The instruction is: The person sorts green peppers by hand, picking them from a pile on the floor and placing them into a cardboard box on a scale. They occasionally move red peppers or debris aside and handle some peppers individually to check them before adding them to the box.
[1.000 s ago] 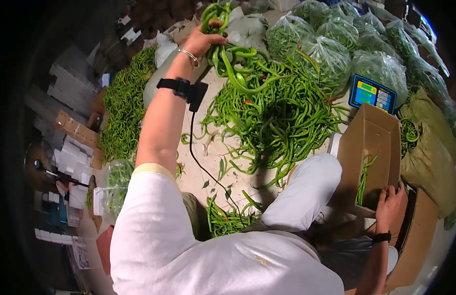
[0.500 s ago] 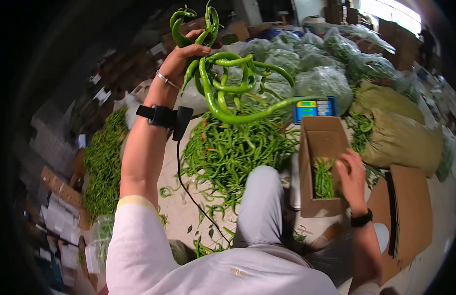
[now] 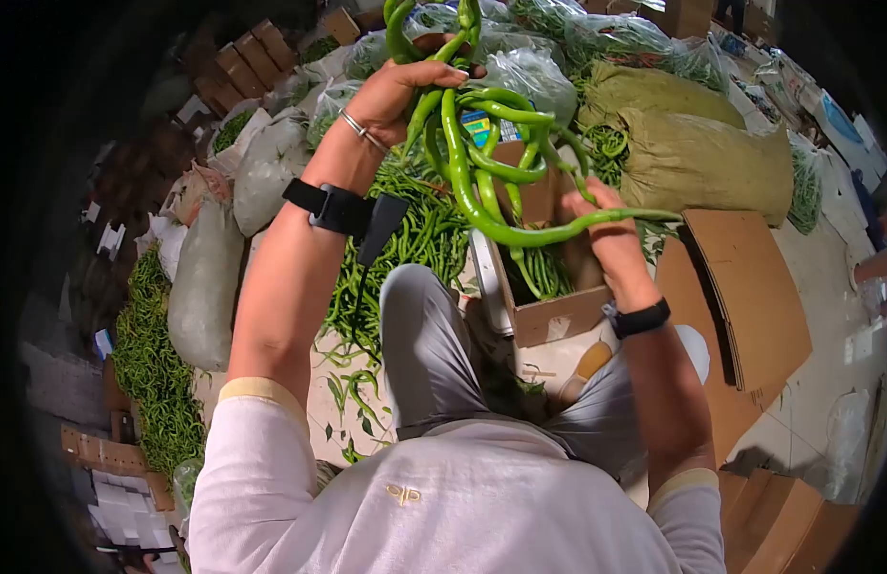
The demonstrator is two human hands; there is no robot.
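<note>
- Since the earlier frame, the bunch of peppers has shifted rightward from over the floor heap to directly above the cardboard box. The right hand has moved from inside the box to its right wall.
- Far left of the floor: a strip of loose green peppers, with a white sack just beside it.
- Left hand: raised and clenched around the stem ends of the bunch, so the long curled pods hang down over the box.
- Floor centre: a heap of peppers lies just left of the box.
- Box: upright, open at the top, with peppers lying inside.
- Right hand: rests at the box's right wall. One long pod crosses in front of it, so its grip cannot be determined.
- Right of the floor: flattened cardboard, with olive sacks beyond it.
</note>
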